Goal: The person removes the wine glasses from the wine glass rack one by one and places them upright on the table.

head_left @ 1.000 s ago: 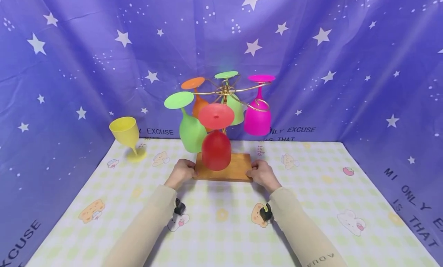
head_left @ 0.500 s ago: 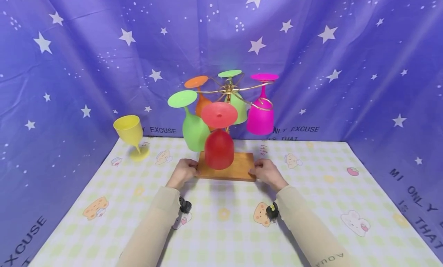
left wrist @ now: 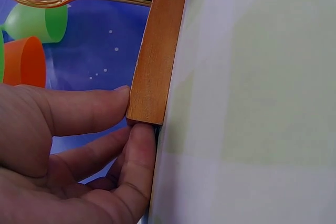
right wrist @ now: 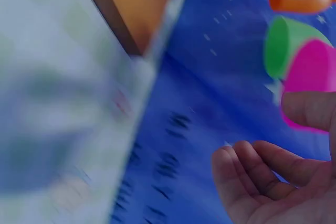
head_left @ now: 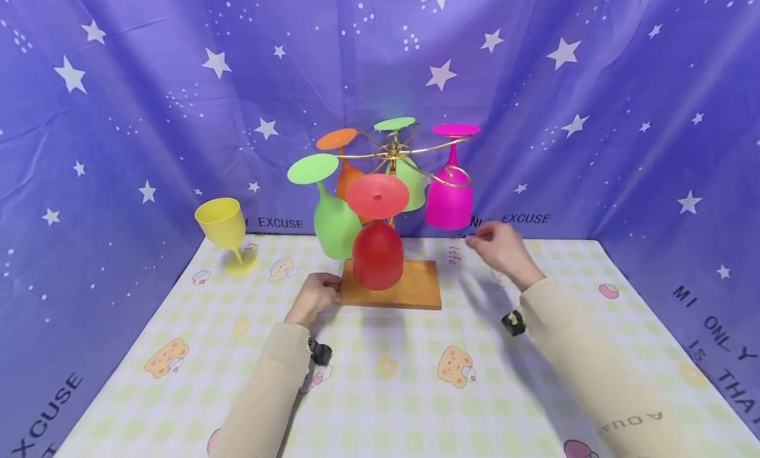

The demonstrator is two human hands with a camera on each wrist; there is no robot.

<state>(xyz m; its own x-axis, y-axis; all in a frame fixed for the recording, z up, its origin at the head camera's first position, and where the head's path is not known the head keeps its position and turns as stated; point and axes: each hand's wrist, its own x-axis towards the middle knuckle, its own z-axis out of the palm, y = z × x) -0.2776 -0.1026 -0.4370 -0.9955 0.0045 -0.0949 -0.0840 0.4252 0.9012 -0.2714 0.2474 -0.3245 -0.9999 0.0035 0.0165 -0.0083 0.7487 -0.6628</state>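
Note:
A wine glass rack with a wooden base (head_left: pixel 415 288) and gold wire arms (head_left: pixel 421 149) stands mid-table. Upside down on it hang a red goblet (head_left: pixel 378 257), a magenta goblet (head_left: pixel 449 200), an orange goblet (head_left: pixel 349 175) and two green ones. My left hand (head_left: pixel 313 297) grips the base's left end; the left wrist view shows thumb and curled fingers at the corner of the wood (left wrist: pixel 157 51). Raised off the base, my right hand (head_left: pixel 501 250) is just below and right of the magenta goblet. Its fingers are loosely bent with nothing between them, as the right wrist view shows.
A yellow goblet (head_left: pixel 221 222) stands upright at the table's back left. The checked tablecloth (head_left: pixel 380 405) reaches back to a purple star-printed curtain (head_left: pixel 332 62), which also encloses both sides.
My right hand has let go of the base's right end and moved up and to the right, toward the magenta goblet. My left hand stays at the base.

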